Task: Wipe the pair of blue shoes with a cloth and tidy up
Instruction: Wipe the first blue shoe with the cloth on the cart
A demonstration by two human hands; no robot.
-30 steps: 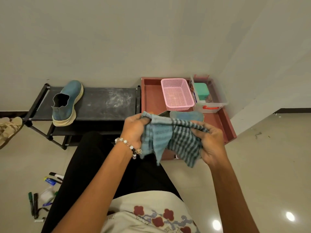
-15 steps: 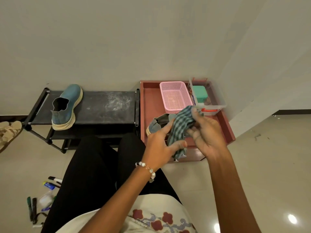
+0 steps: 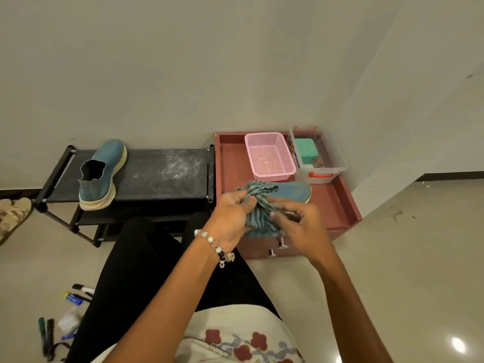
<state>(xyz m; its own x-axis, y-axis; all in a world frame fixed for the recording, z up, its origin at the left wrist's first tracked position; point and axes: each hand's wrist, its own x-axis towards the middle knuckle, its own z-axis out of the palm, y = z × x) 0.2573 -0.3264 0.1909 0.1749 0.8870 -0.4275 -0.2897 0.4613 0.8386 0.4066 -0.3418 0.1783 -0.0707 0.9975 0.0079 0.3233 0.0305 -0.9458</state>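
**Cloth gathered into a wad; second shoe yet to be wiped**

Left of scene: one blue shoe (image 3: pixel 102 172) stands upright on the black rack (image 3: pixel 162 174), toe to the wall, as it was a second ago. I have not touched it in this interval.

Centre: my left hand (image 3: pixel 230 218) pinches the upper part of the checked cloth (image 3: pixel 258 205), thumb and fingers curled into the fabric. A second ago I held the cloth spread wide between both hands; it is now bunched into a compact wad. I judge this to be preparation for wiping, not yet the wipe itself.

Right of centre: my right hand (image 3: pixel 298 226) grips the lower part of the cloth, fingers curled round it. Both hands have come lower and nearer the red tray (image 3: pixel 343 197).

Right: the other blue shoe (image 3: pixel 293 191) lies in the tray just behind the cloth, partly hidden by it. Whether the cloth touches it, I cannot tell. The pink basket (image 3: pixel 269 155) and clear box (image 3: pixel 322 169) stand behind it.
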